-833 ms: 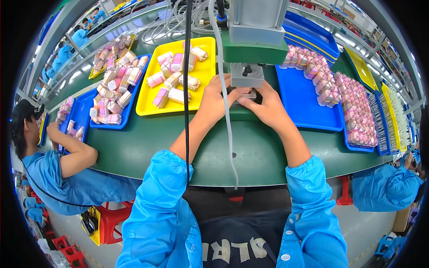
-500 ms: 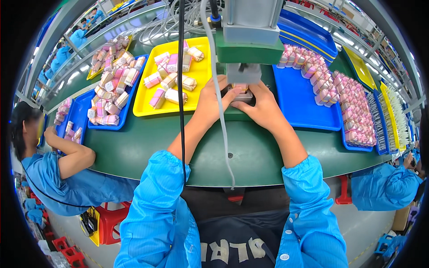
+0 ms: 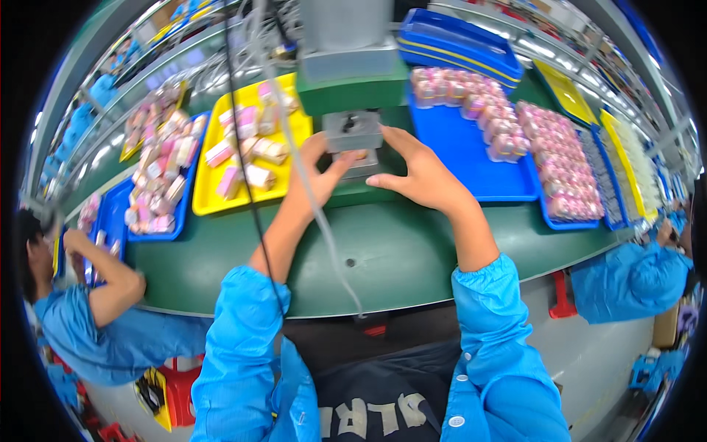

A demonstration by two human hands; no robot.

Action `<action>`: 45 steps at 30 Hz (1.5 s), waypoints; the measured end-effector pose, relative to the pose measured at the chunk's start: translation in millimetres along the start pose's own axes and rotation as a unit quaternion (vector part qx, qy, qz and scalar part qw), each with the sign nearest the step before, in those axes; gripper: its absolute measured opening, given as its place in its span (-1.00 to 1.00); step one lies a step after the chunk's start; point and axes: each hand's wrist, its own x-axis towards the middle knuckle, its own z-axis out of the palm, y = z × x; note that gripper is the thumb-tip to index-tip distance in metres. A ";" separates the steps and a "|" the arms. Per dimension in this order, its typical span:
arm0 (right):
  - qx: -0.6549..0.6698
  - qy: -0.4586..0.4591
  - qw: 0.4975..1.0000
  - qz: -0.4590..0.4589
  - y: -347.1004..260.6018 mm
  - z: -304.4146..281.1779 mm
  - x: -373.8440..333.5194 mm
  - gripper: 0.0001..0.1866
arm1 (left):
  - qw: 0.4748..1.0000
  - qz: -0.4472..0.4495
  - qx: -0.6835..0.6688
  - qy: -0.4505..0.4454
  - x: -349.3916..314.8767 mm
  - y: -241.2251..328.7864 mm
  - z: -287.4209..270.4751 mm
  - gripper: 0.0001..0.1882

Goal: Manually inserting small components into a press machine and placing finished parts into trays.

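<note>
A bench press with a green body (image 3: 355, 90) stands in front of me, its translucent block (image 3: 353, 131) lowered close over a small metal base (image 3: 361, 166). A small tan piece (image 3: 359, 155) shows in the gap between them, mostly hidden. My left hand (image 3: 313, 173) is at the left side of the block, thumb stretched toward the piece and fingers apart from it; some fingertips are hidden. On the right, my right hand (image 3: 427, 175) is open, thumb and fingers spread, with its fingertips beside the block and nothing held.
Left of the press, a yellow tray (image 3: 208, 199) holds loose pink-and-cream wrapped pieces; a blue tray (image 3: 177, 228) beyond holds more. A blue tray (image 3: 471, 173) on the right carries rows of pieces. A black cable (image 3: 237, 140) and grey hose (image 3: 324, 228) hang before me. Co-workers sit either side.
My right hand has opened and drawn away from the piece under the press. My left hand's thumb stays close to it. The whole view has shifted, with the bench scene now further left.
</note>
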 end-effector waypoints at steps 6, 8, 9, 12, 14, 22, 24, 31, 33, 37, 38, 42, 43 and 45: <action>-0.294 0.269 0.912 0.095 58.7 -108.8 -43.2 -0.37 | 0.998 -0.057 -0.005 0.000 0.1 -6.4 -3.6 -0.59; -0.329 0.232 0.902 0.156 82.9 -133.7 -65.5 -0.29 | 0.998 -0.066 -0.015 -0.003 0.3 -7.8 -5.9 -0.56; -0.323 0.197 0.913 0.150 106.5 -143.0 -82.7 -0.28 | 0.998 -0.067 -0.021 -0.007 2.1 -4.3 -3.8 -0.55; -0.266 0.209 0.927 0.160 118.3 -153.2 -97.8 -0.39 | 0.998 -0.056 -0.036 0.009 4.3 2.1 -0.8 -0.53; -0.256 0.239 0.919 0.183 107.7 -149.7 -91.1 -0.47 | 0.992 -0.056 -0.114 0.023 6.7 2.8 -6.9 -0.57; -0.164 0.315 0.913 0.199 103.2 -156.7 -106.4 -0.53 | 0.958 -0.122 -0.243 0.090 13.1 8.7 -36.5 -0.68; -0.003 0.300 0.930 0.211 51.9 -145.0 -81.4 -0.59 | 0.974 -0.134 -0.157 0.097 14.3 -2.8 -52.5 -0.69; 0.286 0.100 0.937 0.171 -21.9 -25.9 -9.2 -0.52 | 0.945 -0.089 -0.085 0.303 19.3 -13.1 -77.6 -0.23; 0.326 0.076 0.924 0.182 -27.9 3.1 8.1 -0.46 | 0.955 -0.028 -0.062 0.290 18.4 -30.4 -76.9 -0.15; 0.286 0.015 0.940 0.186 -30.1 23.0 35.4 -0.48 | 0.949 0.031 0.081 0.303 19.8 -56.0 -70.0 -0.23; 0.243 0.010 0.951 0.192 -26.5 22.9 36.6 -0.49 | 0.957 0.029 0.083 0.278 20.2 -43.8 -61.9 -0.26; 0.231 0.051 0.962 0.137 -22.2 33.8 31.9 -0.51 | 0.987 0.040 0.016 0.157 10.4 -14.3 -36.4 -0.52; 0.222 0.077 0.965 0.119 -25.5 39.5 26.8 -0.52 | 0.994 0.041 0.014 0.101 7.3 -8.7 -32.7 -0.56; 0.226 0.110 0.961 0.114 -27.0 47.7 22.3 -0.52 | 0.995 0.095 0.005 0.034 5.3 -10.5 -21.5 -0.65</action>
